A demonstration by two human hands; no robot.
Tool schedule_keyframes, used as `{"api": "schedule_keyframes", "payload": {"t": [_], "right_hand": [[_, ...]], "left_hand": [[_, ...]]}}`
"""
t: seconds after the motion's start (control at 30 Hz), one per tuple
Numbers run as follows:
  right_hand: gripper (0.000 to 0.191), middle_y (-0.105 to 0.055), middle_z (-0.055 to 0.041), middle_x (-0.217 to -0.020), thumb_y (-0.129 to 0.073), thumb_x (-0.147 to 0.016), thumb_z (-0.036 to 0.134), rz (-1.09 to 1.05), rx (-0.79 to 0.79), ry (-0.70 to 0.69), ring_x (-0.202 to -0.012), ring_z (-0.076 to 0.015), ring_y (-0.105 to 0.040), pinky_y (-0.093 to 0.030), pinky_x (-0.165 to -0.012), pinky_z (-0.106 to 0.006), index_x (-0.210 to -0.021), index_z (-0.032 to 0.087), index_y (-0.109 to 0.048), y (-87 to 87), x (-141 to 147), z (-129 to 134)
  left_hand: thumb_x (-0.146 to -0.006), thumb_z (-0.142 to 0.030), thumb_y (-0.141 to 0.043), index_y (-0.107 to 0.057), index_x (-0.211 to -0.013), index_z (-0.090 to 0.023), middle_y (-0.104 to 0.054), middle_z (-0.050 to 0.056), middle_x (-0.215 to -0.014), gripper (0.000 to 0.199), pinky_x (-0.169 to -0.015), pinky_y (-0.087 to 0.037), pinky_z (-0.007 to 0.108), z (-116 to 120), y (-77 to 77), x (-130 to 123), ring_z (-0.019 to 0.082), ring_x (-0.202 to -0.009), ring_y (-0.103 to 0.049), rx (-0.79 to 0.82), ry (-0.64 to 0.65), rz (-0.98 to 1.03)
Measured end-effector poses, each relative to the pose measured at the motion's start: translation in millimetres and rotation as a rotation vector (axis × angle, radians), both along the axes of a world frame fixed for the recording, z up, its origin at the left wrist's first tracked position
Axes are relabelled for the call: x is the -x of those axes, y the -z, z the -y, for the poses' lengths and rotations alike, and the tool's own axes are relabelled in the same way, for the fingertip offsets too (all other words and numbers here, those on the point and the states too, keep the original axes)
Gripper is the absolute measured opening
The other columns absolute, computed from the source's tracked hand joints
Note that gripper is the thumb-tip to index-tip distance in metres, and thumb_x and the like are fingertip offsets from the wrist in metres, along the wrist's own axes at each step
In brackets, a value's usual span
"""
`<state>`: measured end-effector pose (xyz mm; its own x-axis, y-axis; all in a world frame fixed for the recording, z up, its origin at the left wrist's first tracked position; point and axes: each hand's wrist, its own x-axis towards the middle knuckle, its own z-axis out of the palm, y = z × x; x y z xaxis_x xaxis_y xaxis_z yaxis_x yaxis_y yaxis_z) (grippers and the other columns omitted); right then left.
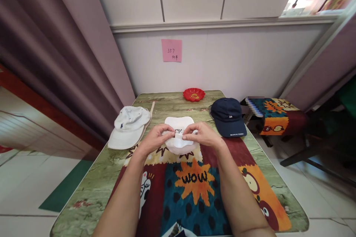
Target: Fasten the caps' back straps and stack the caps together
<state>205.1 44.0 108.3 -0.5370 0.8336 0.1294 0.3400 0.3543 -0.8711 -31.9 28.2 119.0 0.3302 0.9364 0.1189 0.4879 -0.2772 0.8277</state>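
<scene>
A white cap with dark letters, partly covered by fingers, is in the middle of the table. My left hand is closed on its left side, thumb and fingertips pinched together at the lettering. From the other side, my right hand pinches the same cap, its fingertips a short gap from the left ones. A small white piece shows between the two pinches; whether it is a strap or part of the fabric I cannot tell. A white baseball cap lies to the left, and a navy baseball cap to the right.
A red scalloped dish stands at the table's far edge. A patterned cloth covers the table's near middle. On the wall hangs a pink note. A cloth-covered stool is at the right, and a curtain at the left.
</scene>
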Motion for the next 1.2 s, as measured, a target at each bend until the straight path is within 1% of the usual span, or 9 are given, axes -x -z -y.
{"api": "schedule_keyframes", "payload": {"t": [0.23, 0.37, 0.5, 0.6, 0.67, 0.77, 0.87, 1.03, 1.2], "right_hand": [[0.031, -0.067, 0.0004, -0.066, -0.063, -0.086, 0.041, -0.020, -0.106, 0.035, -0.062, -0.0124, -0.056, -0.038, -0.059, -0.022, -0.072, 0.016, -0.073, 1.8, 0, -2], [0.031, -0.076, -0.0033, -0.092, -0.047, -0.094, 0.029, -0.032, -0.149, 0.167, -0.087, -0.0187, -0.067, -0.047, -0.079, -0.027, -0.096, 0.020, -0.075, 7.5, -19, -9], [0.048, -0.070, -0.0042, -0.122, -0.047, -0.081, 0.005, 0.265, -0.224, 0.335, -0.115, -0.0228, -0.062, -0.044, -0.100, -0.036, -0.116, 0.028, -0.071, 29.7, -37, -20], [0.057, -0.062, -0.0050, -0.135, -0.058, -0.073, 0.004, 0.415, -0.210, 0.279, -0.124, -0.0263, -0.057, -0.041, -0.105, -0.040, -0.122, 0.031, -0.068, 48.7, -37, -27], [0.046, -0.061, -0.0059, -0.137, -0.068, -0.072, 0.011, 0.402, -0.189, 0.210, -0.123, -0.0277, -0.058, -0.041, -0.106, -0.040, -0.113, 0.031, -0.073, 56.1, -32, -30], [0.022, -0.064, -0.0065, -0.132, -0.071, -0.075, 0.019, 0.255, -0.187, 0.137, -0.120, -0.0267, -0.060, -0.041, -0.107, -0.039, -0.094, 0.027, -0.079, 54.0, -27, -31], [0.021, -0.069, -0.0063, -0.123, -0.071, -0.078, 0.027, -0.059, -0.121, 0.052, -0.116, -0.0261, -0.062, -0.044, -0.103, -0.037, -0.098, 0.023, -0.078, 39.9, -31, -26], [0.032, -0.077, -0.0044, -0.093, -0.076, -0.077, 0.040, -0.657, 0.266, 0.000, -0.086, -0.0215, -0.071, -0.054, -0.081, -0.032, -0.099, 0.017, -0.075, 19.2, -26, -11], [0.030, -0.077, -0.0056, -0.099, -0.072, -0.082, 0.031, -1.012, 0.586, 0.044, -0.091, -0.0208, -0.072, -0.056, -0.087, -0.033, -0.109, 0.018, -0.069, 16.1, 5, -9]], "left_hand": [[-0.085, -0.044, -0.061, -0.071, -0.093, -0.019, -0.071, 0.006, -0.101, 0.028, -0.086, -0.049, 0.033, 3, 5.7, 7, 0.024, -0.095, -0.064, -0.009, -0.007, 0.062], [-0.091, -0.033, -0.049, -0.067, -0.117, -0.021, -0.066, 0.008, -0.126, 0.033, -0.105, -0.041, 0.041, 0, 15.1, 22, 0.026, -0.119, -0.058, -0.129, -0.101, -0.049], [-0.082, -0.014, -0.046, -0.063, -0.128, -0.022, -0.055, 0.010, -0.142, 0.049, -0.114, -0.033, 0.048, -8, 32.8, 32, 0.028, -0.134, -0.047, -0.249, -0.205, -0.279], [-0.077, -0.009, -0.047, -0.064, -0.127, -0.021, -0.050, 0.012, -0.147, 0.054, -0.114, -0.032, 0.051, -13, 41.7, 27, 0.030, -0.136, -0.046, -0.237, -0.184, -0.352], [-0.078, -0.014, -0.053, -0.070, -0.115, -0.020, -0.055, 0.013, -0.143, 0.042, -0.112, -0.035, 0.051, -13, 42.0, 23, 0.032, -0.132, -0.050, -0.218, -0.140, -0.316], [-0.076, -0.026, -0.067, -0.074, -0.104, -0.019, -0.068, 0.012, -0.126, 0.029, -0.107, -0.042, 0.049, -9, 34.6, 22, 0.034, -0.120, -0.059, -0.102, -0.114, -0.102], [-0.072, -0.035, -0.077, -0.072, -0.110, -0.019, -0.074, 0.010, -0.113, 0.042, -0.096, -0.051, 0.046, -2, 21.8, 26, 0.033, -0.108, -0.067, 0.109, -0.110, 0.250], [-0.068, -0.032, -0.083, -0.072, -0.108, -0.017, -0.077, 0.010, -0.104, 0.044, -0.095, -0.053, 0.042, 6, 8.4, 26, 0.031, -0.103, -0.070, 0.240, -0.158, 0.828], [-0.087, -0.025, -0.064, -0.065, -0.124, -0.022, -0.076, 0.006, -0.110, 0.038, -0.107, -0.046, 0.040, 4, 16.3, 22, 0.026, -0.112, -0.067, 0.333, -0.148, 1.234]]}}
